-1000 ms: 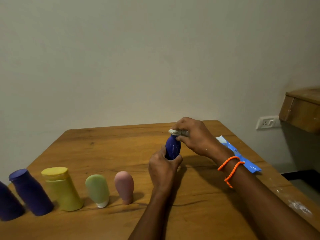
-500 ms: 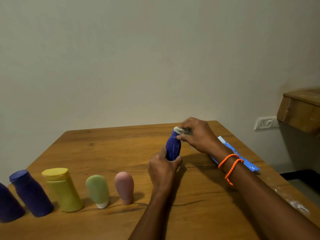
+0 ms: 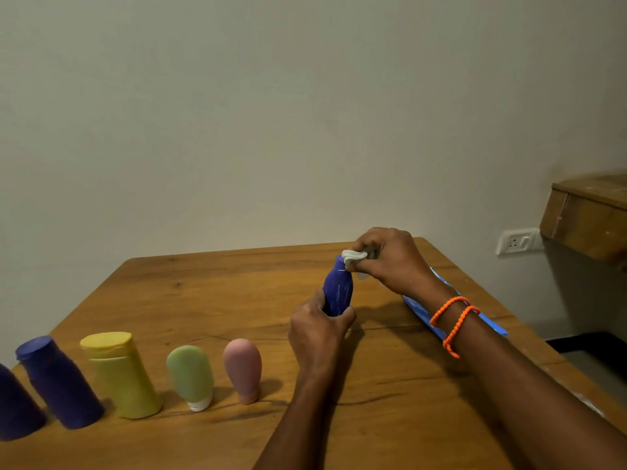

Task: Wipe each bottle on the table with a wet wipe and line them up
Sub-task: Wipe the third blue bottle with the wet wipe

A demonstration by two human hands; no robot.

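The small blue bottle point(image 3: 337, 289) stands upright in mid-table, held above the wood by the left hand point(image 3: 317, 329), whose fingers and thumb curl round its lower half and hide its base. At its top the right hand point(image 3: 390, 259) pinches a crumpled white wet wipe point(image 3: 353, 257) against the neck, so the cap cannot be seen. None of the bottles shows what is in it; all are opaque.

To the left, along the near side of the wooden table point(image 3: 210, 293), the others stand in a row, apart from one another: a pink bottle point(image 3: 242, 371) nearest the left hand, resting on its narrow end, then a green bottle point(image 3: 190, 376) on its white cap, a yellow bottle point(image 3: 119, 373) with a flat lid, a dark purple bottle point(image 3: 57, 383), and a second purple bottle point(image 3: 15, 407) cut off by the left edge of the view.

Behind the right forearm lies a flat blue packet point(image 3: 420, 308), near the table's right edge and partly covered by the wrist and its two orange bead bands point(image 3: 453, 322). The broad stretch of wood between the row and the far edge, by the wall, is bare. Pale smears mark the near right rim; what they are is hard to tell. Past the table, a wall socket point(image 3: 515, 241) and a wooden shelf point(image 3: 590, 218), the latter cut off at the right.
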